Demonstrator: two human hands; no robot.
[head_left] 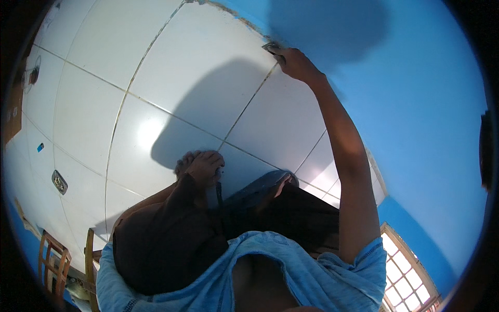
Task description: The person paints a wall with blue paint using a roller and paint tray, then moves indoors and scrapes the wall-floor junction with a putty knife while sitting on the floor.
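Observation:
My right hand (297,65) reaches out to the seam where the white tiled floor (208,47) meets the blue wall (416,104). Its fingers close on a small, flat, grey scraper-like tool (270,48), whose tip touches the base of the wall. Rough, chipped plaster (236,14) runs along that seam. My left hand (207,165) is low in front of my body, beside my bare foot, with its fingers curled. A thin dark strip hangs below it; whether the hand holds this strip cannot be made out.
A small blue object (40,147) and an oval metal-and-dark item (60,182) lie on the floor at left. Wooden chair frames (54,260) stand at lower left. A barred window (408,273) is at lower right, and a dark object (486,151) sits at the right edge.

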